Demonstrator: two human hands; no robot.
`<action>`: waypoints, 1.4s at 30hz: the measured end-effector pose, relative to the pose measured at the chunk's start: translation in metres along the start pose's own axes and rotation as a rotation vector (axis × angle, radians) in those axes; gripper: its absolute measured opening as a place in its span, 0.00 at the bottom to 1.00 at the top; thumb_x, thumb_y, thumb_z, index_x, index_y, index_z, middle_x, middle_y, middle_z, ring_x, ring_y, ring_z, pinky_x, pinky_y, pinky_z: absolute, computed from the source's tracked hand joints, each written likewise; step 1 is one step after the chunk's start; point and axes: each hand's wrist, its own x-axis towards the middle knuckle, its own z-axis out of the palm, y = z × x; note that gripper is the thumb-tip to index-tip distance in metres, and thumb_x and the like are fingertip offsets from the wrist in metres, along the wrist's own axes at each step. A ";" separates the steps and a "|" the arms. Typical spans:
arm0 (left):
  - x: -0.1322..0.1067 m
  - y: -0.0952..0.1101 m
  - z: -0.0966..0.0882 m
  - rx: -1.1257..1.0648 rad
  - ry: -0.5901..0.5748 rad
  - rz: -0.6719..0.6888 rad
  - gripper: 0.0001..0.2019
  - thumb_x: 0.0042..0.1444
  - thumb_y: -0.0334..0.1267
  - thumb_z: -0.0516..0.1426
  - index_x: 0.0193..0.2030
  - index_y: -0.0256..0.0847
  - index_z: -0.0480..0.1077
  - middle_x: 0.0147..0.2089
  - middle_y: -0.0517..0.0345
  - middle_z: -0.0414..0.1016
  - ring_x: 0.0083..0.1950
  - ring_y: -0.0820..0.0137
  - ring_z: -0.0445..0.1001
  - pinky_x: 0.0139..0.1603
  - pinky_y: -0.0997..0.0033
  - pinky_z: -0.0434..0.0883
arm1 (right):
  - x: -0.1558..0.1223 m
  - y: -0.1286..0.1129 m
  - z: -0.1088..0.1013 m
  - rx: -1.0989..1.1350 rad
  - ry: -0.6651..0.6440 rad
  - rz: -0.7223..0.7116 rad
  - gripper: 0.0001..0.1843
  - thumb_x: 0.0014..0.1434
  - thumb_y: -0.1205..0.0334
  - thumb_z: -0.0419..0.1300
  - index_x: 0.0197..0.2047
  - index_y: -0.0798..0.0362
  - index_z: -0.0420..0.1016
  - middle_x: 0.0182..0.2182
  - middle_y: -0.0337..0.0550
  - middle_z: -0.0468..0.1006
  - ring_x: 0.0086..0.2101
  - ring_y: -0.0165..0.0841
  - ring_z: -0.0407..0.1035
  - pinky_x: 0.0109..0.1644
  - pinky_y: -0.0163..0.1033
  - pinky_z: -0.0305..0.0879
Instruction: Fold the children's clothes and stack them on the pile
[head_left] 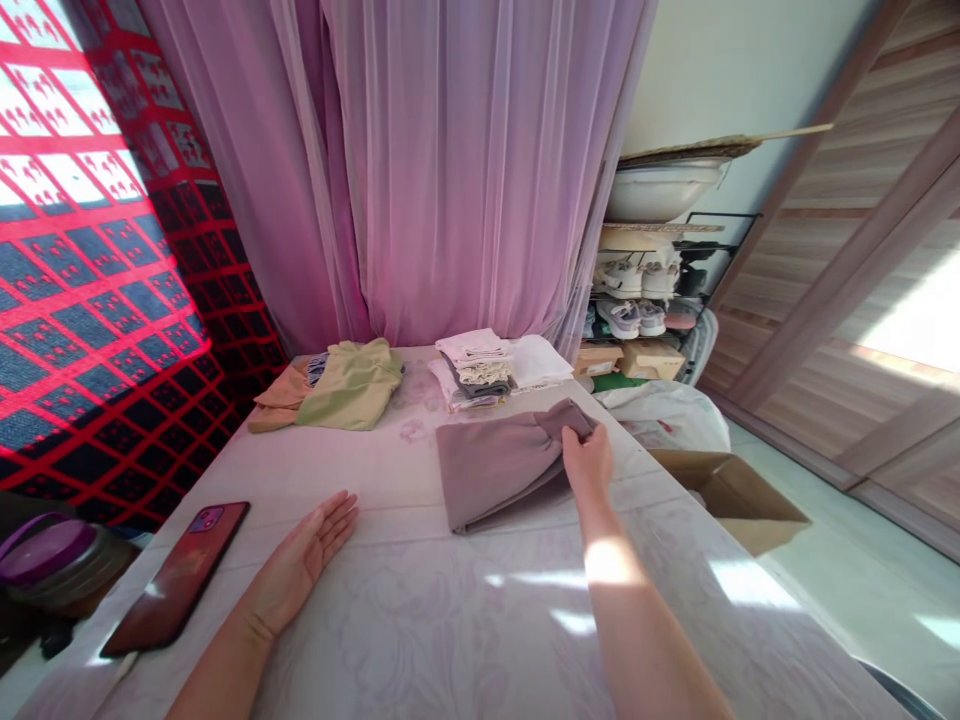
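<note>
A greyish-mauve folded garment lies on the pale patterned tablecloth, right of the middle. My right hand grips its upper right corner, fingers closed on the cloth, and that end looks slightly raised. What kind of garment it is cannot be made out. To the left, my left hand rests by the table surface with fingers stretched out and nothing in them, apart from the garment. Behind the garment stands a stack of folded cloths in white, cream and grey.
A green garment overlaps an orange-brown one at the back left. Near the left edge lies a red phone with a cable. Beside the stack is a white cloth. A cardboard box and a shoe rack stand on the right.
</note>
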 end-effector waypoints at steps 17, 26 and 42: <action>0.070 -0.053 0.144 0.437 -0.036 -0.152 0.06 0.48 0.34 0.66 0.33 0.36 0.76 0.24 0.58 0.76 0.27 0.69 0.71 0.28 0.73 0.68 | 0.009 0.057 0.001 -0.048 -0.114 0.044 0.31 0.51 0.52 0.53 0.57 0.55 0.67 0.48 0.53 0.75 0.46 0.45 0.70 0.49 0.45 0.63; 0.061 0.007 0.096 0.442 0.144 0.030 0.13 0.46 0.33 0.66 0.40 0.40 0.75 0.33 0.60 0.79 0.29 0.74 0.73 0.27 0.80 0.65 | -0.015 0.014 0.040 0.386 -0.241 -0.146 0.26 0.50 0.54 0.53 0.51 0.56 0.69 0.45 0.53 0.78 0.43 0.40 0.73 0.50 0.46 0.67; 0.005 -0.024 -0.005 0.919 0.461 0.592 0.21 0.42 0.34 0.65 0.46 0.44 0.72 0.44 0.56 0.71 0.44 0.63 0.73 0.53 0.60 0.71 | -0.117 -0.064 0.099 0.173 -0.276 -0.784 0.18 0.62 0.62 0.49 0.48 0.52 0.76 0.49 0.50 0.77 0.53 0.38 0.66 0.59 0.45 0.57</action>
